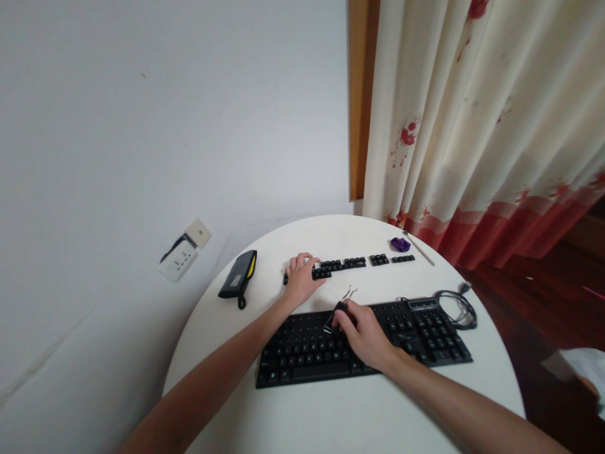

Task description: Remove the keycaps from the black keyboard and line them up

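Observation:
My right hand [366, 334] is closed round a keycap puller [340, 308] with a dark handle and thin wire prongs. It rests above the black keyboard [321, 372], whose upper left part has bare switches with the caps off. My left hand [300, 277] arches over the left end of a row of loose black keycaps [354, 262] behind the keyboard. Its thumb and fingers are apart, with keycaps beneath and between them. Whether the fingertips touch a cap is hard to see.
On the white round table [302, 233] lie a black pouch [239, 274] with a yellow edge, a crumpled purple cloth [400, 244], a slim brush [420, 249] and the coiled cable [466, 318]. Two short keycap groups [379, 259] continue the row rightward. A wall and curtain [425, 126] stand behind.

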A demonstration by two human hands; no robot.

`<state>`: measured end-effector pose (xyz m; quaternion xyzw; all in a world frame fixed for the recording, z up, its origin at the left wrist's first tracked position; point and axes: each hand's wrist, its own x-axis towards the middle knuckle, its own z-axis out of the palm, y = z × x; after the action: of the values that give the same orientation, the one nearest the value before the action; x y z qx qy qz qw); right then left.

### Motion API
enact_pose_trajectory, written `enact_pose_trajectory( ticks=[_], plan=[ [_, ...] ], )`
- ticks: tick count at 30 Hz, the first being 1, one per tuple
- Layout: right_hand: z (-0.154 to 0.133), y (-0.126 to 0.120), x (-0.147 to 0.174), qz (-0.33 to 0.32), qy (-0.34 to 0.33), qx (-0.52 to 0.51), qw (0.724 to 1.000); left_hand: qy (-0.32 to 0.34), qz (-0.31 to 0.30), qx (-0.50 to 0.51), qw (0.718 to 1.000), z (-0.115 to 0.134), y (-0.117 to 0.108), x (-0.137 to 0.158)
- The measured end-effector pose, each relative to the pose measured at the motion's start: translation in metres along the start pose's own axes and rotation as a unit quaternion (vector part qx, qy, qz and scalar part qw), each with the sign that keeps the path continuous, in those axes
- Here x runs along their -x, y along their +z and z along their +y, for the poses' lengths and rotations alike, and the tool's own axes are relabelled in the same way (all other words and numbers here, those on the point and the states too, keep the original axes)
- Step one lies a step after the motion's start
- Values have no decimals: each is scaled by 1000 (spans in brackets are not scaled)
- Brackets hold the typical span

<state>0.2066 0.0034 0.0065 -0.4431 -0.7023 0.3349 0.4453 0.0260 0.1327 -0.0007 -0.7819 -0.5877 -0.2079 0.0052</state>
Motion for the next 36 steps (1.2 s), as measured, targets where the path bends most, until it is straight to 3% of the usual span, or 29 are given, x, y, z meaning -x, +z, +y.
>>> enact_pose_trajectory(
  ticks=[22,29,33,36],
  plan=[
    [0,0,0,-4,-10,-4,1000,14,1,10,1000,16,8,-9],
    [0,-11,-7,14,7,-13,1000,-1,6,19,1000,14,-5,0],
    [1,-19,-12,7,8,-6,1000,28,-33,84,995,15,-21,18],
    [1,-21,-13,-19,0,20,1000,80,-96,194,973,20,-32,40]
  ],
)
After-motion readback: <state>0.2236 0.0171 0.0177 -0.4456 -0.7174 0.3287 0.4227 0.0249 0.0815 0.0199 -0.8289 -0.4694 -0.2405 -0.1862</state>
